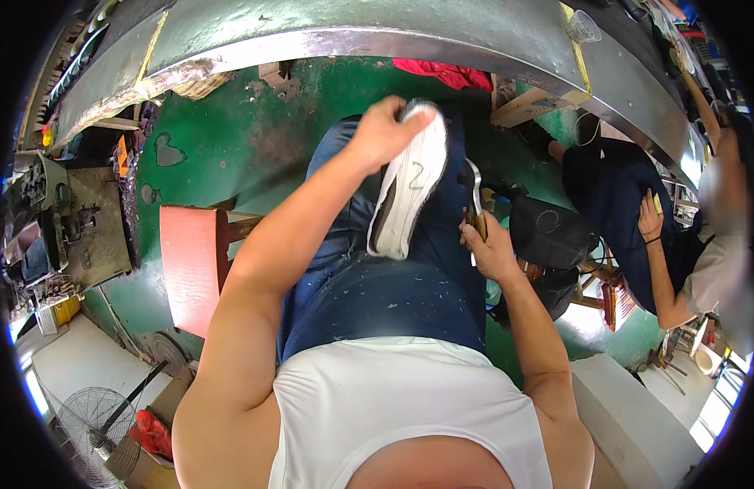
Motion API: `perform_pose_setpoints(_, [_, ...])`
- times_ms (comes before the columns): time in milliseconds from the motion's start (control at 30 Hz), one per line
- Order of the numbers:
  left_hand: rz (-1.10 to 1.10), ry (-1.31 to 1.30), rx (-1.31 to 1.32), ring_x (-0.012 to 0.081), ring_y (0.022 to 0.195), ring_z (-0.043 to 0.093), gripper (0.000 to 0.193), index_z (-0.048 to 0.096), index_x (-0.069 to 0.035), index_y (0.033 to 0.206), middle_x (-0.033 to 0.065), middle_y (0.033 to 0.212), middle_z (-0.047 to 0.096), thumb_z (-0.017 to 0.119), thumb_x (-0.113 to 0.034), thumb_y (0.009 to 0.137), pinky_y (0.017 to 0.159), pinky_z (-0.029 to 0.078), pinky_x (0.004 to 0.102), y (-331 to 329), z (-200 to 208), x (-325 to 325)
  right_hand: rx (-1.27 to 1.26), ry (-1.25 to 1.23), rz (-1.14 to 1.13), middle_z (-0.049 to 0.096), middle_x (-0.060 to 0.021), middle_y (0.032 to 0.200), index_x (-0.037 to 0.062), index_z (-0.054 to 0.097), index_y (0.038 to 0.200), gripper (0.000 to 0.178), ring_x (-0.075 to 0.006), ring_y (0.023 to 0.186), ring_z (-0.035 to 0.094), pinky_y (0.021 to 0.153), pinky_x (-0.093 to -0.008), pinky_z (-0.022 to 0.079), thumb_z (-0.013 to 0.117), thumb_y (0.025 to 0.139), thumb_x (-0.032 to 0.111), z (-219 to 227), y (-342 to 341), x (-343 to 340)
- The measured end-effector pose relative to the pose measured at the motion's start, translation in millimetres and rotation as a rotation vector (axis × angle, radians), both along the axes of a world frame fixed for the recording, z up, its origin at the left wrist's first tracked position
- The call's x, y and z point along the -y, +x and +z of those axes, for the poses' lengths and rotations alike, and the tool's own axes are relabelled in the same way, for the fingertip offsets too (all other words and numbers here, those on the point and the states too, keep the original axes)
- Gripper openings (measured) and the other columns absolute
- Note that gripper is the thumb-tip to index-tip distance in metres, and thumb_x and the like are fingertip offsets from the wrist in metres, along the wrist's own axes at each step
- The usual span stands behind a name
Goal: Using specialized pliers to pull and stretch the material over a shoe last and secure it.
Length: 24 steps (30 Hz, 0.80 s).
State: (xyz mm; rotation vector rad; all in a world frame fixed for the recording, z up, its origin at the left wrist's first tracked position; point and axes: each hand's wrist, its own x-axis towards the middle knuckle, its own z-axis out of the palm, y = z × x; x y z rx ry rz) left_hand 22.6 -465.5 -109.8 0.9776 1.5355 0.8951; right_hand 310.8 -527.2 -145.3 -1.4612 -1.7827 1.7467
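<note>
Above my thighs, my left hand (387,133) grips a shoe (403,204) by its far end, thumb across the bottom. The shoe's pale, unsoled underside faces up with a handwritten mark on it, and a dark strip shows along its left side. Motion blurs the far end a little. To the right of the shoe, apart from it, my right hand (493,246) is closed around a pair of pliers (476,196). Their curved metal head points away from me, and part of the handle is hidden in my fingers.
A metal-edged workbench (344,41) spans the far side. A red padded seat (192,269) stands at my left, a black bag (550,231) at my right. Another person (609,204) sits further right. Behind on the left is a fan (96,424); red cloth (446,73) lies under the bench.
</note>
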Motion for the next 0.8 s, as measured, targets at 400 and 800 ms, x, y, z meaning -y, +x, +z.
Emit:
perform_pose_setpoints(400, [-0.197, 0.359, -0.798, 0.0395, 0.063, 0.064, 0.026, 0.061, -0.002, 0.074, 0.0181, 0.069, 0.064, 0.058, -0.018, 0.094, 0.059, 0.051, 0.0500, 24, -54, 85, 0.233, 0.240, 0.481, 0.063, -0.0253, 0.106, -0.0017, 0.053, 0.126, 0.039, -0.0419, 0.100, 0.061, 0.087, -0.0460, 0.048, 0.060, 0.092, 0.017, 42, -16, -31])
perform_pose_setpoints(800, [-0.049, 0.218, -0.575, 0.0334, 0.074, 0.068, 0.031, 0.064, 0.001, 0.090, 0.0214, 0.083, 0.068, 0.053, -0.026, 0.100, 0.068, 0.053, 0.0426, 29, -57, 75, 0.558, -0.167, 0.939, 0.069, -0.0146, 0.082, -0.0022, 0.065, 0.097, 0.026, -0.0267, 0.075, 0.068, 0.069, -0.0406, 0.052, 0.059, 0.094, 0.023, 90, -70, -120])
